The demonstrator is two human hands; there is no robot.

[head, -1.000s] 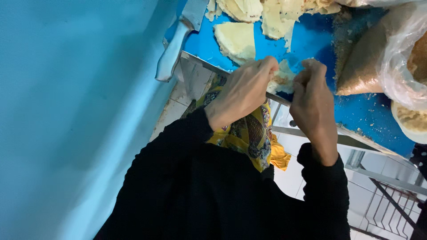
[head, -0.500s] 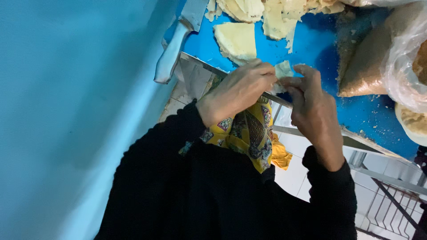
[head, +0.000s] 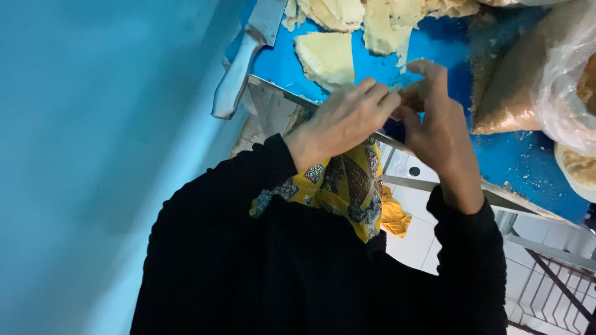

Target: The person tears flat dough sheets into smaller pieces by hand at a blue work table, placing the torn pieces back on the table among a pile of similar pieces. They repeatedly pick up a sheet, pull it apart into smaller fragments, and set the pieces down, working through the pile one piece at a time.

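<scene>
My left hand [head: 341,121] and my right hand [head: 437,118] meet fingertip to fingertip over the near edge of a blue table top [head: 521,167]. Both are pinched on a small pale dough piece [head: 406,94], which the fingers mostly hide. Just beyond the hands a flat slab of pale yellow dough [head: 326,57] lies on the table. More torn dough pieces [head: 385,22] lie farther back. Black sleeves cover both arms.
A large knife [head: 239,68] lies at the table's left corner, its handle hanging over the edge. A clear plastic bag of brown crumbs [head: 528,80] sits at the right. A yellow patterned cloth [head: 347,183] hangs below my hands. A blue wall [head: 93,124] is close on the left.
Both hands have shifted forward over the table edge and closed together. The pale dough piece, plainly visible between them before, is now almost covered by the fingers.
</scene>
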